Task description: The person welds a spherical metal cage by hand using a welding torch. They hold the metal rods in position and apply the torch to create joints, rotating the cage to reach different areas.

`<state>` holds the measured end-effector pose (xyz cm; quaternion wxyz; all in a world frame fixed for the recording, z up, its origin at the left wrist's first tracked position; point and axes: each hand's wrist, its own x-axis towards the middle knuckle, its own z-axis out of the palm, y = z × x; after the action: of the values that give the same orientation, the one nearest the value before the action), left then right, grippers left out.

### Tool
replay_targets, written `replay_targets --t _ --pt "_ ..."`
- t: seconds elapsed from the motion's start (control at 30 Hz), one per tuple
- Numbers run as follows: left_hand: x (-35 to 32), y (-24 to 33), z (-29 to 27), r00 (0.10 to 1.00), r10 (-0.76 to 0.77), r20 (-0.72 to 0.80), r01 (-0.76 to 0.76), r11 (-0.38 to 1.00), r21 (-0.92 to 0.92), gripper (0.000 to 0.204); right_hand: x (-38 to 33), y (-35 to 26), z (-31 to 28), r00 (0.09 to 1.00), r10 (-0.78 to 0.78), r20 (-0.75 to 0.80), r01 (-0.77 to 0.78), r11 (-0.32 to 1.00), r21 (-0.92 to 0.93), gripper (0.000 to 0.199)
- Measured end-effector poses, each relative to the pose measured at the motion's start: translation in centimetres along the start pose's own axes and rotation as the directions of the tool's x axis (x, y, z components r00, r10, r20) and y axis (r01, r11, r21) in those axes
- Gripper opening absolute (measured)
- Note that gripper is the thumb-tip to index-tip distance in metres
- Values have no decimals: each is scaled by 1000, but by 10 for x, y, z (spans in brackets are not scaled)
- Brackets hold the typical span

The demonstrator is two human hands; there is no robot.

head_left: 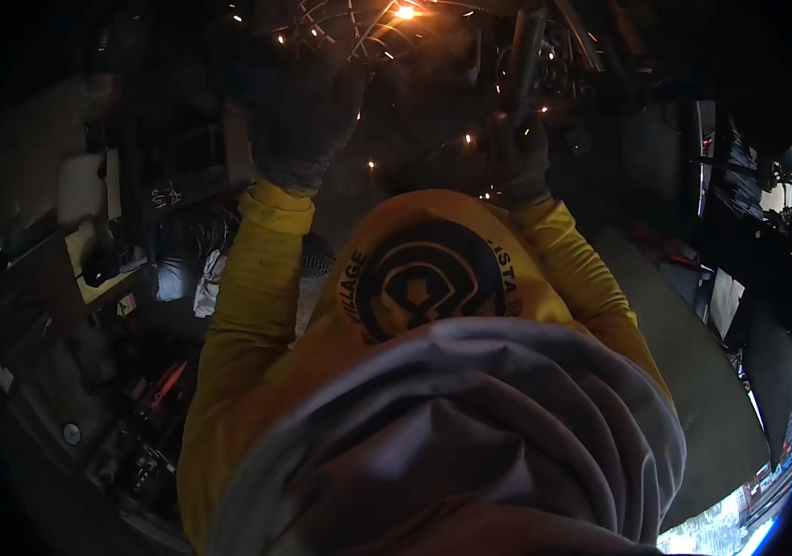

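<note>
- The left hand [308,125], in a grey knit glove, reaches up toward the top edge; its fingers sink into darkness, so I cannot tell whether it is spread, closed or holding anything.
- The right hand [518,157], also gloved, is raised with its fingers up near the lower end of a dark tube [527,56]. Shadow hides any contact, and I cannot tell whether it grips the tube.
- The tube slants at the top, right of centre, its upper end lost at the picture's edge.
- Thin curved rods [351,26] stand at the top beyond the left hand, partly cut off and only lit in patches.
- A glowing orange spot [405,11] sits beside them, close to the upper edge; sparks scatter below, some near the right hand. What glows is too bright to make out.
- Yellow sleeves [261,269] cover both forearms; a draped greyish cloth [470,417] fills the lower middle, hiding whatever lies beneath.
- At left, a red object [169,382] lies amid dim clutter, its kind unclear.
</note>
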<state>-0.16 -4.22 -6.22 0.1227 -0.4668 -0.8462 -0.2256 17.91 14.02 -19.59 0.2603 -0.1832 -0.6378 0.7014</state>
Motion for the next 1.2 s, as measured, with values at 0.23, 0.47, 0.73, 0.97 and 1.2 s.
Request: replay_targets --t 0.23,0.47,0.73,0.97,1.2 --pt "-1 3 6 999 28 -32 -27 1000 7 32 0 -12 0 988 152 11 -152 988 -6 43" --pt "-5 2 4 1000 -14 7 14 1000 2 35 0 -5 -1 984 175 21 -171 977 -128 53" --pt "-6 2 6 998 -56 6 57 998 -25 36 0 -4 -2 985 173 -6 -170 963 -208 47" --pt "-18 -10 5 999 26 27 -33 957 289 39 -6 30 -20 914 -361 184 387 643 -661 25" --pt "-16 7 -7 995 -80 63 57 950 307 37 5 14 -12 889 -403 217 450 681 -577 26"
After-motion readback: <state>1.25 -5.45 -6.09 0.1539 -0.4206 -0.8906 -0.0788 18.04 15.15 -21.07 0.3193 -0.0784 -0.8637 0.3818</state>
